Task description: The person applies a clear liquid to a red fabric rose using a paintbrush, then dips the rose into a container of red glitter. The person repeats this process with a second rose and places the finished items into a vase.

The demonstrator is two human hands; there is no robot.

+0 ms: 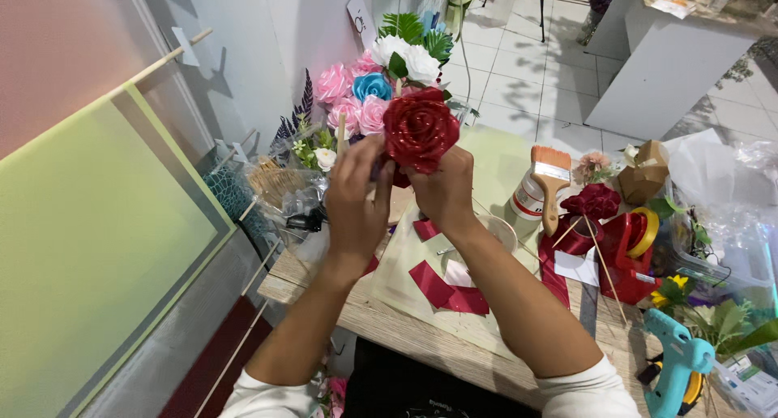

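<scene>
While both hands clasp the red rose (420, 128) from below, left hand (355, 201) and right hand (443, 192) closed on its base above the table's (389, 321) back edge, a slack pinch could let the wrapped petals unwind onto the ribbon scraps (448, 289).

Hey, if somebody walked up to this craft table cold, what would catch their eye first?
First the big red ribbon rose, held up mid-frame between the left hand and right hand. Right behind it stands a bunch of pink, blue and white ribbon flowers against the wall. After that, the teal glue gun at the table's near right corner and the red tape dispenser to the right of the hands.
</scene>
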